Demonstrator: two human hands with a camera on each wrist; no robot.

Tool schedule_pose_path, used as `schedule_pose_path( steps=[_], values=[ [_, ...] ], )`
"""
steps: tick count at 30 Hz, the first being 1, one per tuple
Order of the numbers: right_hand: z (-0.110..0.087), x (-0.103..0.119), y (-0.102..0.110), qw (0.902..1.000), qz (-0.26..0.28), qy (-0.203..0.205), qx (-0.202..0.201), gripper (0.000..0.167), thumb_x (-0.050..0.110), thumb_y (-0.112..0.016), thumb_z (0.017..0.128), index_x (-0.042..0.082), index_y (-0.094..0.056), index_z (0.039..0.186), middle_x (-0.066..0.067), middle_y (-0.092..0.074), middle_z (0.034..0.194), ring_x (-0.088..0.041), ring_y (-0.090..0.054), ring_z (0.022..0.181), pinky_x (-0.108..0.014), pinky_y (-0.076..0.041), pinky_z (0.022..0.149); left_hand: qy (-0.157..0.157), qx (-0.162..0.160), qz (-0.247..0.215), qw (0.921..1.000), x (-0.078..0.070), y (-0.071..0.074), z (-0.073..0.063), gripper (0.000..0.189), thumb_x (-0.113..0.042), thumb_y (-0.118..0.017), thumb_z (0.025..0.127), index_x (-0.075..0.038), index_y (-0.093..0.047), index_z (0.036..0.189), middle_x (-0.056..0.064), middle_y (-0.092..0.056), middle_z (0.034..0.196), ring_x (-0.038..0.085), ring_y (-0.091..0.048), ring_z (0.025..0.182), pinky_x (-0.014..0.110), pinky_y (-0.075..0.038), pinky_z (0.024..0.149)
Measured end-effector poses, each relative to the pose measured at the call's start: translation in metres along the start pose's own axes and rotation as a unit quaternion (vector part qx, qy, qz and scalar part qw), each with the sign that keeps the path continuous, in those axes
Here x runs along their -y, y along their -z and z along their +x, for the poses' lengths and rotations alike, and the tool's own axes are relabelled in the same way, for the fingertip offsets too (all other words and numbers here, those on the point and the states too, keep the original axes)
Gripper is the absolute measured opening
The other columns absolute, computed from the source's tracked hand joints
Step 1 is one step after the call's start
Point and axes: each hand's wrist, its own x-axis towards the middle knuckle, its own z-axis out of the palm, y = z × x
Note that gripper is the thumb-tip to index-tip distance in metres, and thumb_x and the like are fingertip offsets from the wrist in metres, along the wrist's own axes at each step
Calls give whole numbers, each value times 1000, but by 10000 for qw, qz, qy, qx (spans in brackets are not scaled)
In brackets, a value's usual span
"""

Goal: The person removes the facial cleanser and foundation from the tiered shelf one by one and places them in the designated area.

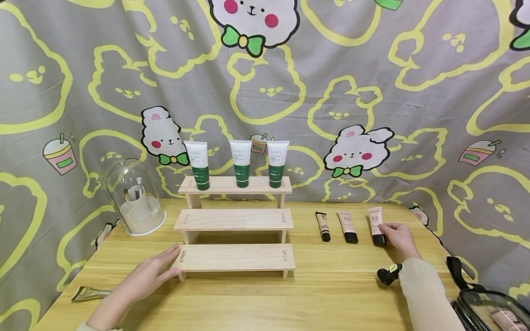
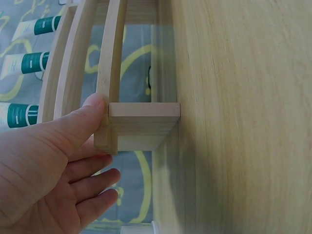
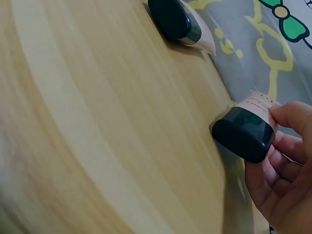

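Note:
At the right of the table my right hand (image 1: 398, 236) pinches a pink BB cream tube (image 1: 376, 220) by its side, between thumb and fingers. Its black cap (image 3: 243, 134) faces the right wrist camera. To its left lie another pink BB cream tube (image 1: 347, 225) and a slimmer beige tube with a black cap (image 1: 323, 225). My left hand (image 1: 146, 276) holds the left end of the lowest step of a three-tier wooden display stand (image 1: 236, 257). In the left wrist view the thumb (image 2: 95, 103) rests on the board's edge, the other fingers loosely bent.
Three white-and-green tubes (image 1: 241, 165) stand on the top tier. A domed clear holder with brushes (image 1: 138, 202) is at the back left. A gold-toned flattened tube (image 1: 89, 294) lies front left, and a clear black-trimmed bag (image 1: 492, 308) sits front right. Patterned cloth (image 1: 281, 105) hangs behind.

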Motion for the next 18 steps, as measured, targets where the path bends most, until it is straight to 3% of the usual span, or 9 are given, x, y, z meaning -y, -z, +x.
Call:
schedule_pose_path(
  steps=[4,8,12,18],
  values=[
    [0,-1,0,9996,-254,-76,-51,53,26,-52,92,-19,-47,119,-24,-58,100,-5,-54,69,-19,-51,56,-44,-47,-6,10000,0,0,-1,58,-31,-60,89,8,-47,129,23,-41,135,40,-44,118,52,-35,96],
    [0,-1,-1,9985,-498,-212,-56,55,29,-51,92,-18,-47,120,-33,-50,112,-21,-56,84,-24,-52,64,-111,-68,12,9999,0,0,-1,58,-32,-60,89,9,-47,128,23,-43,134,40,-45,117,52,-36,96],
    [0,1,-2,9961,-814,-307,-148,57,35,-49,93,-15,-49,121,-34,-44,122,-37,-48,103,-38,-47,81,-139,-70,48,9999,0,0,-1,58,-31,-61,88,9,-48,128,23,-43,133,39,-46,116,52,-36,95],
    [0,5,-4,9927,-1068,-389,-403,56,35,-51,92,-14,-52,119,-33,-46,121,-42,-46,104,-48,-43,86,-227,-143,62,9996,1,-1,-1,57,-30,-61,88,10,-48,127,24,-44,133,40,-46,116,52,-36,95]
  ],
)
